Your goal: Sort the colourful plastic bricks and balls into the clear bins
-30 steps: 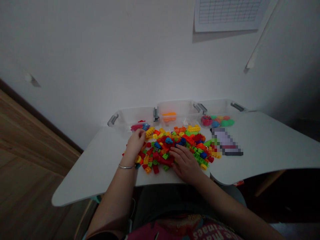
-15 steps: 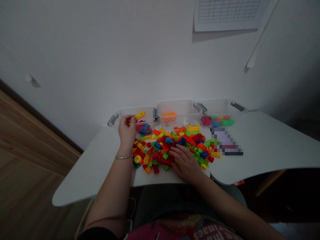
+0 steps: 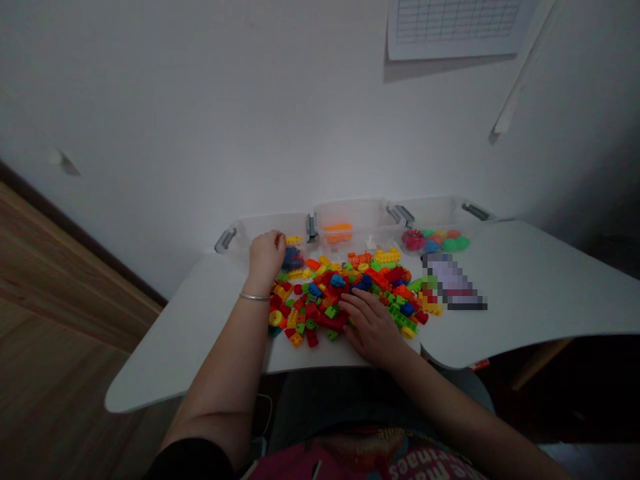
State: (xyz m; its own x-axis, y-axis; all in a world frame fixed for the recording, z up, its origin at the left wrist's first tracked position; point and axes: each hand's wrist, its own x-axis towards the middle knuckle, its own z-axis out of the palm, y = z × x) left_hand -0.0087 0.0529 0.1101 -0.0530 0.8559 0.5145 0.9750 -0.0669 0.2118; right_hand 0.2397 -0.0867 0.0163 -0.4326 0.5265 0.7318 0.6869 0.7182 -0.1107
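Observation:
My left hand (image 3: 267,257) is closed in a pinch over the left clear bin (image 3: 265,227). From its fingertips a yellow toy brick (image 3: 293,240) sticks out to the right. Below it, blue pieces (image 3: 293,257) show through the bin's wall. My right hand (image 3: 374,328) lies with fingers spread on the near side of a heap of mixed toy bricks (image 3: 320,310). Its fingertips rest by a red piece (image 3: 332,321), and nothing is seen gripped in it. A silver bangle (image 3: 254,297) circles my left wrist.
The middle clear bin (image 3: 357,215) holds an orange piece (image 3: 339,233). In the right clear bin (image 3: 435,212) are several round coloured pieces (image 3: 454,244). A phone-like blurred object (image 3: 454,283) lies right of the heap on the white table (image 3: 530,293). The wall stands close behind the bins.
My left hand has moved right and slightly down with the yellow brick, bringing it lower over the left bin. My right hand has stayed in place.

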